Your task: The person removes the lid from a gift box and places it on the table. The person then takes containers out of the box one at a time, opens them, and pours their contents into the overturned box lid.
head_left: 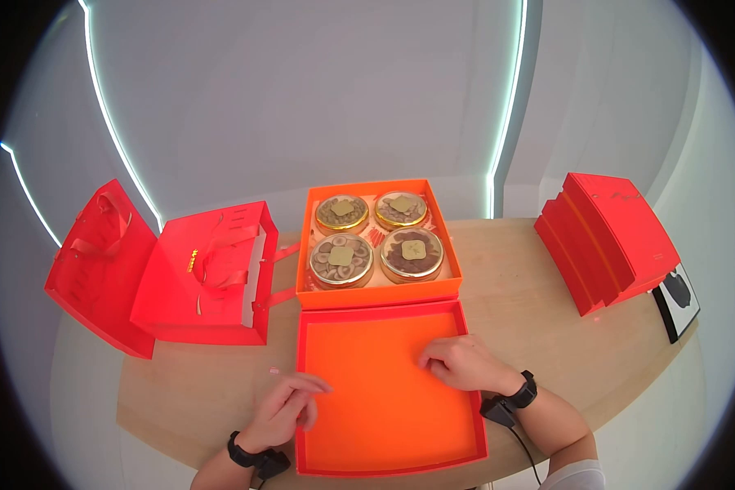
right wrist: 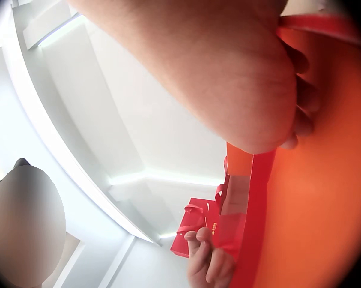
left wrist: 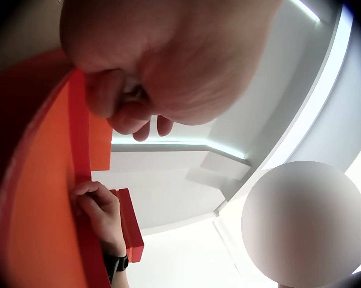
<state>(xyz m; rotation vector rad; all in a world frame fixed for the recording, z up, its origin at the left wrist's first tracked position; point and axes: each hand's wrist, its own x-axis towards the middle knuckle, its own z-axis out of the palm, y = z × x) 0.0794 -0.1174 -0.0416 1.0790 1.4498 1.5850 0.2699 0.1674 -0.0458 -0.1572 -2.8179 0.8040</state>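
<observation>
Where the box [head_left: 384,296] lies open, four jars [head_left: 341,256] sit; relaxed hands [head_left: 282,412] [head_left: 469,365] overhang the tray [head_left: 392,429].

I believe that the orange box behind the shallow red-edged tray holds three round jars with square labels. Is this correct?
Not quite: the head view shows four round jars, not three. The orange box behind the shallow red-edged tray and the square labels are right.

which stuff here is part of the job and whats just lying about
Likely the job's:
orange-lined tray, nearest the left hand and right hand
open orange box
four jars inside

Seemingly lying about:
red bags
stacked red boxes
black-edged panel
</observation>
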